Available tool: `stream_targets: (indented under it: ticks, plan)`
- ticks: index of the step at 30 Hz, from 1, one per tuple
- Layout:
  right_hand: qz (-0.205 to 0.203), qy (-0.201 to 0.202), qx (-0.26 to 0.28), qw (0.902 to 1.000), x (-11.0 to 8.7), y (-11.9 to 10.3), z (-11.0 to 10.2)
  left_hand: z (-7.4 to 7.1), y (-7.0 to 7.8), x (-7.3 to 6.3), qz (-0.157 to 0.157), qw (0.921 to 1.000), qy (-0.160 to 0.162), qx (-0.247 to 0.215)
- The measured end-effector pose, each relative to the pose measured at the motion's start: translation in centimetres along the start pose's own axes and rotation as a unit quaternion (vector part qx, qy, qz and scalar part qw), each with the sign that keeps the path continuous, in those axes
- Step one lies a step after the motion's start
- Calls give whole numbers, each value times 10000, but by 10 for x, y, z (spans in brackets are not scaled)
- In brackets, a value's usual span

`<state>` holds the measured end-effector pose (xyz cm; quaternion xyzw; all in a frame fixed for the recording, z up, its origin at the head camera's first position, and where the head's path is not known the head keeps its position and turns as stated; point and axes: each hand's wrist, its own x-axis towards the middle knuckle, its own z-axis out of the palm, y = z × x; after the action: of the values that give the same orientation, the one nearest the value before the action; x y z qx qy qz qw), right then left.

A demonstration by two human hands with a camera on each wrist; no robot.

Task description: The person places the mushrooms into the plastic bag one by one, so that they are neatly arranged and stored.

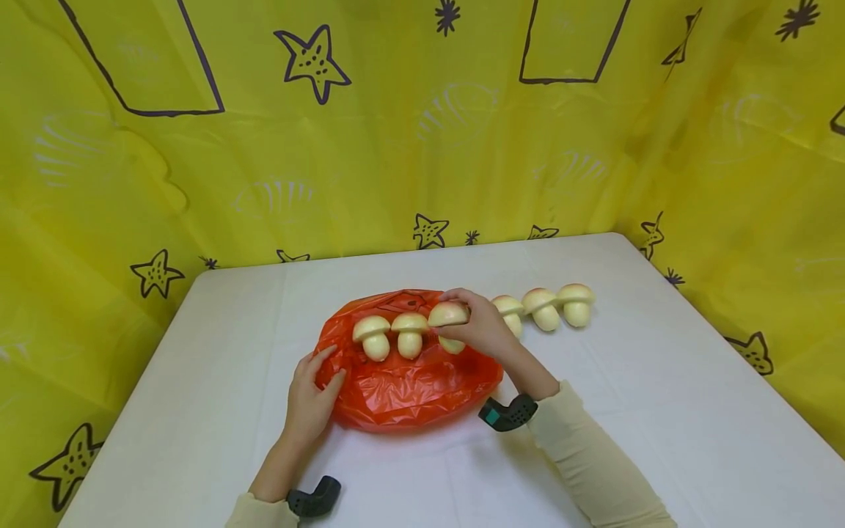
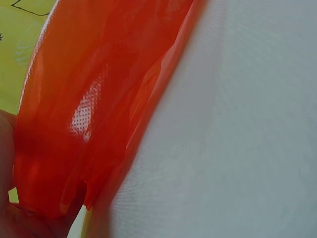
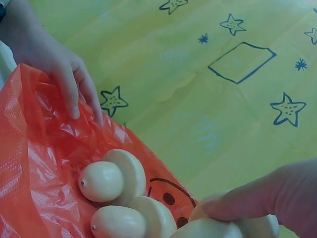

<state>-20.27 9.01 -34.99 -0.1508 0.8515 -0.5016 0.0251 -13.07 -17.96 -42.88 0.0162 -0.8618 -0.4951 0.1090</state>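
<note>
Head: pinching a mushroom [image 1: 449, 314] with right hand [image 1: 485, 330], mid-frame over the red bag [image 1: 403, 392]; touching the bag with spread left hand [image 1: 309, 396]; seemingly placing. Left wrist: touching, lower left. Right wrist: pinching, lower right; next, probably, releasing.

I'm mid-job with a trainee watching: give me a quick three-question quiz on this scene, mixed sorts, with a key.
1. Count: how many mushrooms show in the head view?
2. True or false: the left hand touches the bag.
3. Multiple choice: in the head view, the mushroom held by the right hand has
A) mushrooms only to its left
B) mushrooms on both sides
C) mushrooms only to its right

Key:
1. Six, one of them partly hidden behind the right hand.
2. True.
3. B: two to its left, three to its right.
</note>
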Motion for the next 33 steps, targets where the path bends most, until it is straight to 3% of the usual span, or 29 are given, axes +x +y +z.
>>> stream_targets:
  ticks: [15, 33]
  plan:
    - [-117, 422, -1361, 9897, 0, 2, 12, 0, 1, -2, 99, 9999, 49, 19]
    - [108, 632, -2250, 9722, -2, 0, 25, 0, 1, -1, 31, 10000, -2, -14]
